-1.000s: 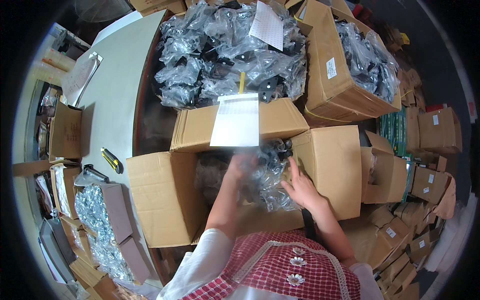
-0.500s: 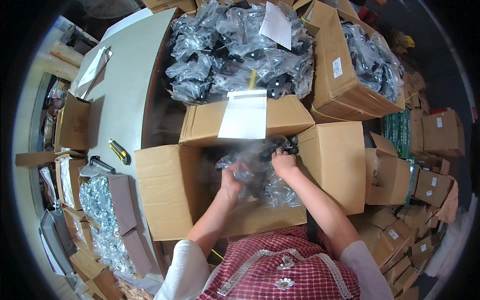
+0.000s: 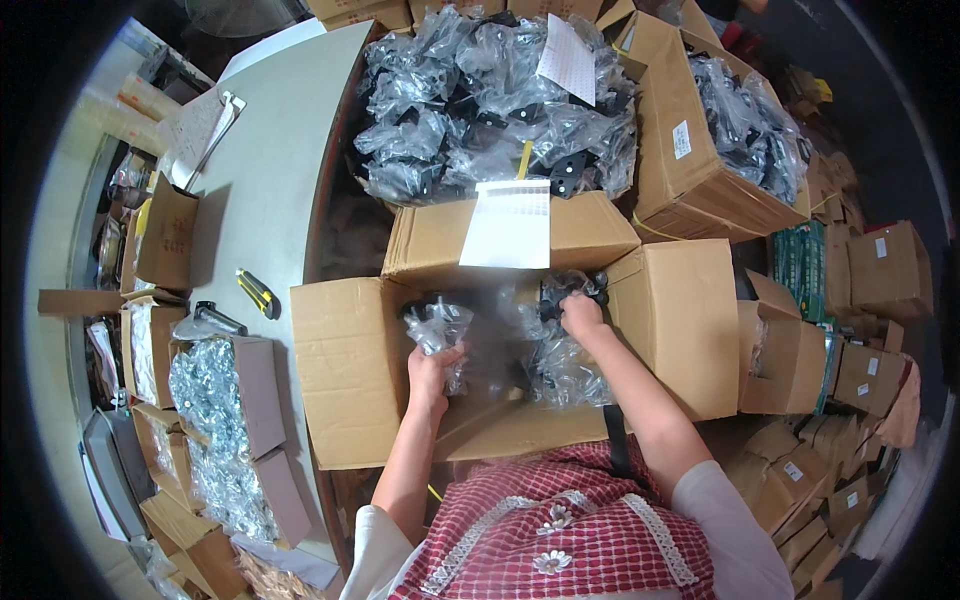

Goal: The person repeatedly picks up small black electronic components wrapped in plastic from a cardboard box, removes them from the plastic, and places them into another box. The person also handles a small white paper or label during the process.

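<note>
The open carton (image 3: 520,434) is hemmed in by a heap of bagged parts (image 3: 490,120) beyond its far flap (image 3: 590,225) and a table (image 3: 275,160) at left. Its side flaps (image 3: 345,372) are spread outward, and room is left between the hands. Inside, a plastic-wrapped part (image 3: 440,328) is gripped by the left hand (image 3: 430,370), fingers curled; dark parts (image 3: 552,298) are touched by the right hand (image 3: 580,318), fingers bent, whether grasped cannot be told.

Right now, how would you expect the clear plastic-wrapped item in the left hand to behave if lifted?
The wrapped item, in the left hand, is likely floppy at its surface, since the clear film looks loose and crumpled. It may be slippery, as the film shines. Its weight is hard to judge because the film obscures the contents.
</note>
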`<state>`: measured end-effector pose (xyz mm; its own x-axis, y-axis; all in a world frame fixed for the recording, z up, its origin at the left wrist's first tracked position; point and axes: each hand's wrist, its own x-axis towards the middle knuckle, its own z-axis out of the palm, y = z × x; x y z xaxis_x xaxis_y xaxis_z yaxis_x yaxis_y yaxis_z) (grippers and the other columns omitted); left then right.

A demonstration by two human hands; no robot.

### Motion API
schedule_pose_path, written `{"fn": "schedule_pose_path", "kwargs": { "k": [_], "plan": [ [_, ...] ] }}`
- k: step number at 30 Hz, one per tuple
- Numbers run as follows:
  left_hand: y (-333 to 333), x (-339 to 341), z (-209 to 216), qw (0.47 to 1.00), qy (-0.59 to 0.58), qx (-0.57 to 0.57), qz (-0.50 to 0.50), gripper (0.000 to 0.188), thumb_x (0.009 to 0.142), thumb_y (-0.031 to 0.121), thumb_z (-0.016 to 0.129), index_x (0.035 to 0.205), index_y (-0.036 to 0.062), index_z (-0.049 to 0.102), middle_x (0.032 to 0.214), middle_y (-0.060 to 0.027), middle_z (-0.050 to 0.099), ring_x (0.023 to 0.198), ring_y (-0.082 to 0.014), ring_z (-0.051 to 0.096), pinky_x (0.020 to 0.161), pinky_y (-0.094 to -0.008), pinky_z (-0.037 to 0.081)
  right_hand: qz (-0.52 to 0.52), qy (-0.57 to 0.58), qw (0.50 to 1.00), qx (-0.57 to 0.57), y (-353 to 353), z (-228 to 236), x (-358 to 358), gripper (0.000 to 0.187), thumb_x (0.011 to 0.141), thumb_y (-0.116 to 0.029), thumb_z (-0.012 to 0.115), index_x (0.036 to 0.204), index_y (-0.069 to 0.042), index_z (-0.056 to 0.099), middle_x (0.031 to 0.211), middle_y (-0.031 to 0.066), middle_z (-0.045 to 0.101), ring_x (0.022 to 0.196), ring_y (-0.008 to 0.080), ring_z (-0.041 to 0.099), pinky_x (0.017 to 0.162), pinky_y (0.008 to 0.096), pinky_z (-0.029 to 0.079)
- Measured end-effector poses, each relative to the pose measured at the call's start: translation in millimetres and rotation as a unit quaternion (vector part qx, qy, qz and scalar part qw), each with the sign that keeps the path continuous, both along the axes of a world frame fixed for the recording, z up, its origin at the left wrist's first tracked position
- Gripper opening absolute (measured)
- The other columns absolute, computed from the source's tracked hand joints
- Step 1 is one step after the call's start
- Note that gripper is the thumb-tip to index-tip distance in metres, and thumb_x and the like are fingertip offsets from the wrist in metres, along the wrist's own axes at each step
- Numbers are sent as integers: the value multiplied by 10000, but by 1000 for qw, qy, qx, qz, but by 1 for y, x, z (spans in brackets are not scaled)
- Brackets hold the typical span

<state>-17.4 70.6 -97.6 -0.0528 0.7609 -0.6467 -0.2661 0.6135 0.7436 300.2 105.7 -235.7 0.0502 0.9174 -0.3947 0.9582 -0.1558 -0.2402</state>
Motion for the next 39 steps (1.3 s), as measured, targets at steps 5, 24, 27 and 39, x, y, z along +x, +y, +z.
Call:
{"fn": "schedule_pose_path", "kwargs": {
  "k": [5,24,27,39],
  "plan": [
    [-8,-3,-1,930,-318,-172,63,305,863,-43,639,1167,-16,637,1018,-122,684,741,-205,643,642,-308,571,-93,25,994,-55,-3,38,-13,193,825,-99,664,931,-102,824,1027,197,752,980,364,719,921,461,571],
    [-52,78,38,851,-487,-196,21,382,941,88,692,1306,22,600,1183,-119,680,1068,-244,676,938,-397,564,-94,313,862,387,-126,232,-95,393,924,-83,748,1288,13,635,1205,188,697,1076,330,699,932,386,547],
    [-46,61,52,927,-362,-83,-50,424,876,27,705,1288,18,608,1163,-111,690,1030,-236,686,926,-401,563,-57,310,889,332,-131,225,-102,383,916,-49,713,1268,33,588,1213,220,628,1090,378,660,924,405,540],
    [-32,52,66,962,-70,195,-178,276,869,52,797,1112,-43,706,1020,-104,733,925,-184,688,823,-314,553,165,206,946,189,-124,239,-117,487,854,-89,623,1287,115,527,1275,309,557,1156,424,604,1100,560,426]
  ]
}}
